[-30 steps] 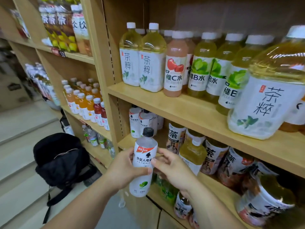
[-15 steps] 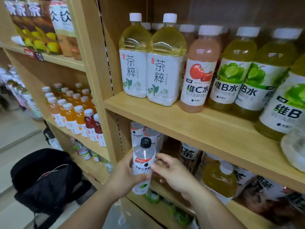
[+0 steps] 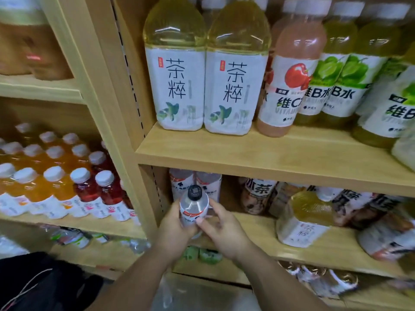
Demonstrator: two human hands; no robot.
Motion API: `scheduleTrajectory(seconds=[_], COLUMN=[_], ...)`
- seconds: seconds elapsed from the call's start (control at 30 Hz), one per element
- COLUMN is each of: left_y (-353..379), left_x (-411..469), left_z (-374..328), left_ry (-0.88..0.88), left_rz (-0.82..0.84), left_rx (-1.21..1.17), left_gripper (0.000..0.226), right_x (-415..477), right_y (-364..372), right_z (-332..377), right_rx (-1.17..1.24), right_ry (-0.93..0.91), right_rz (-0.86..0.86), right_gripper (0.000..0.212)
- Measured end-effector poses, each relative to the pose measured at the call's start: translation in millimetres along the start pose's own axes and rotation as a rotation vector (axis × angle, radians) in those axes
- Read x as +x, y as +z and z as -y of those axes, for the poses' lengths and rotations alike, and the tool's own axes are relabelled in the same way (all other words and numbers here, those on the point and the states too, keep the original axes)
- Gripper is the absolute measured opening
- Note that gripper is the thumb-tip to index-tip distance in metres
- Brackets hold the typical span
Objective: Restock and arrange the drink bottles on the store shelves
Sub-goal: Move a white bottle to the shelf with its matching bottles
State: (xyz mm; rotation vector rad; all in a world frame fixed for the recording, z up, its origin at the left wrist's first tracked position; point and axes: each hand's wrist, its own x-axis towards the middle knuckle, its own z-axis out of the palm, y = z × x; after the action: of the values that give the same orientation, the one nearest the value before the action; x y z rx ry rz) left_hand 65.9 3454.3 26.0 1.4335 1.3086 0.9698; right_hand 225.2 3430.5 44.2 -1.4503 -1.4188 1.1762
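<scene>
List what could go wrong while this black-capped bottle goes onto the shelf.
1. Pushed back too far, the black-capped bottle, held by the left hand and right hand, may knock the matching bottles behind it.
2. The tilted tea bottle nearby on the same shelf might topple if the right arm bumps it.

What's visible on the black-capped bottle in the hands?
Small clear plastic bottle, black screw cap, white label with a red band. Roughly upright, cap towards the camera. The left hand grips its left side, the right hand its right; its base is hidden behind them. It is at the left end of the lower shelf, in front of two similar bottles.
</scene>
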Motion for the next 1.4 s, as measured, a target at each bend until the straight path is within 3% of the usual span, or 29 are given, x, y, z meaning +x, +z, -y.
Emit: scheduleTrajectory(seconds=[0.17, 0.3, 0.6, 0.87, 1.13, 1.27, 1.4], left_y=[1, 3, -9, -28, -36, -32, -23], left_x=[8, -2, -37, -48, -52, -56, -59], left_z=[4, 16, 29, 33, 37, 31, 22], left_ry=[0.049, 0.034, 0.017, -0.067, -0.049, -0.075, -0.009], left_rz=[-0.056, -0.087, 0.024, 0.047, 0.05, -0.041, -0.19], left_rx=[0.147, 0.257, 0.132, -0.075, -0.082, -0.072, 0.038], left_gripper=[0.048, 0.066, 0.083, 0.06, 0.057, 0.056, 0.045], right_x=[7, 7, 9, 19, 26, 21, 7], right_y=[7, 20, 47, 65, 77, 69, 50], right_z=[3, -1, -13, -9, 0, 4, 7], right_rx=[-0.072, -0.044, -0.029, 0.081, 0.197, 0.318, 0.341], right_ry=[0.062, 0.118, 0.195, 0.266, 0.306, 0.37, 0.334], right_rz=[-0.057, -0.055, -0.105, -0.141, -0.128, -0.102, -0.139], right_gripper=[0.048, 0.05, 0.042, 0.038, 0.04, 0.046, 0.018])
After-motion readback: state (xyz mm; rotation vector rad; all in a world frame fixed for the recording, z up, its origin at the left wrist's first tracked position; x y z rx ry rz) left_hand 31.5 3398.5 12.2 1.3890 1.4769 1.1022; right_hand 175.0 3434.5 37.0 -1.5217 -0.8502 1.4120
